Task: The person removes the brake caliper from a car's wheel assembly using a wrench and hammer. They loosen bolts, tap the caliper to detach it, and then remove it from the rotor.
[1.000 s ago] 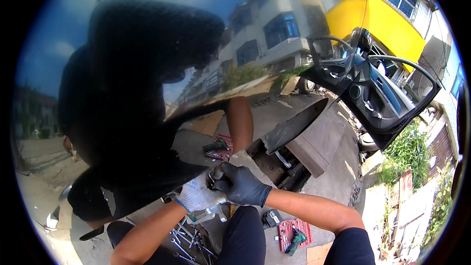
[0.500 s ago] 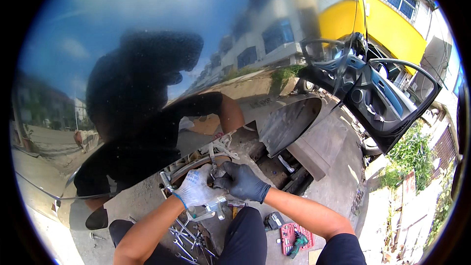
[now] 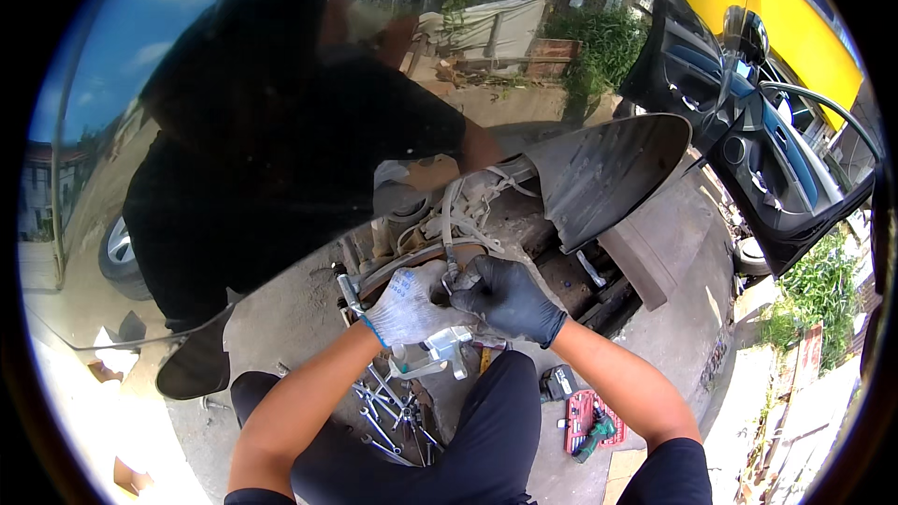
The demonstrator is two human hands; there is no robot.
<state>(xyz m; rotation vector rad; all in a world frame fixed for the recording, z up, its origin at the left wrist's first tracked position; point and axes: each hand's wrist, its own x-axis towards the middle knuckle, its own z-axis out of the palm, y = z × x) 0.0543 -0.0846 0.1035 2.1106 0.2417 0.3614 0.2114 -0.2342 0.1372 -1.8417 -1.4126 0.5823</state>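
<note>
Left hand (image 3: pixel 409 309) in a white glove, grip curled around the brake assembly (image 3: pixel 440 257) inside the open wheel arch. Right hand (image 3: pixel 510 297) in a black glove, grip pinching a small part there; spanners (image 3: pixel 388 411) scattered on the ground below.

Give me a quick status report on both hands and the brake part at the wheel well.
Left hand, white glove, and right hand, black glove, both closed on the brake assembly. Wheel off, hub exposed. Wrenches on ground between knees; red tool case to the right.
</note>
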